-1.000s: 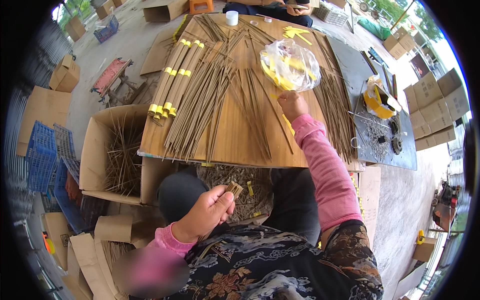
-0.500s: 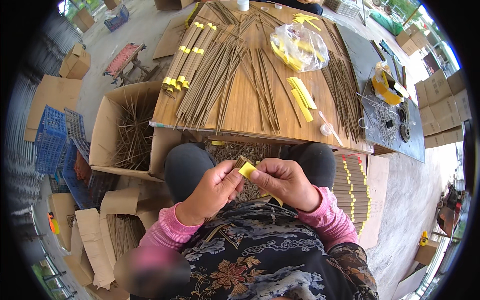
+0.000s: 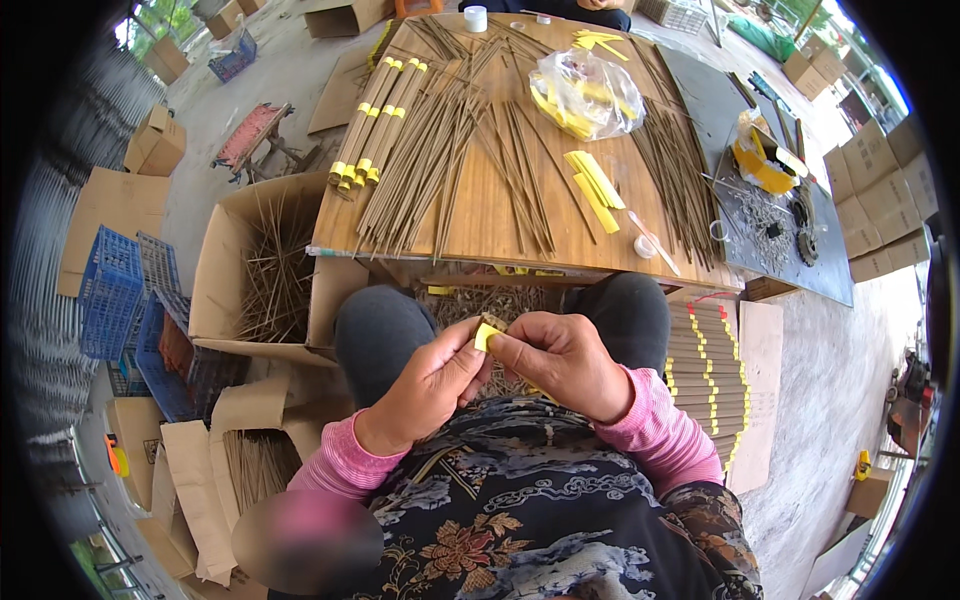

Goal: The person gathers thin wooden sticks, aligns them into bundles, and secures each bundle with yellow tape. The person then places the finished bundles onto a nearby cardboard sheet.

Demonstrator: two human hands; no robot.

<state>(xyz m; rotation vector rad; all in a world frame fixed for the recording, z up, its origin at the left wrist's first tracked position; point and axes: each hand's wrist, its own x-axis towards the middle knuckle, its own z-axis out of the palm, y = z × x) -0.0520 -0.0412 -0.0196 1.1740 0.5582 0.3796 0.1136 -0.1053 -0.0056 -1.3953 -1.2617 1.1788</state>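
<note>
Above my lap, my left hand [image 3: 422, 382] grips a bundle of thin brown incense sticks [image 3: 494, 320], its cut ends showing at the top. A yellow paper strip [image 3: 484, 337] lies around the bundle near that end. My right hand [image 3: 572, 366] pinches the strip against the sticks with thumb and fingers. Most of the bundle is hidden behind my hands. Ahead on the wooden table [image 3: 470, 262] lie loose incense sticks [image 3: 425, 150], finished bundles with yellow bands [image 3: 375, 125] and yellow paper strips [image 3: 592, 190].
A plastic bag [image 3: 590, 95] of yellow strips and a small white pot [image 3: 645, 246] with a flat stick beside it are on the table. Left stands a cardboard box [image 3: 232, 235] of sticks. Banded bundles [image 3: 712, 375] lie at my right. A person's hand [image 3: 600, 4] shows across the table.
The yellow strip has been drawn further around the bundle, and less of it shows. The bundle's end has turned more into sight. My view has shifted slightly.
</note>
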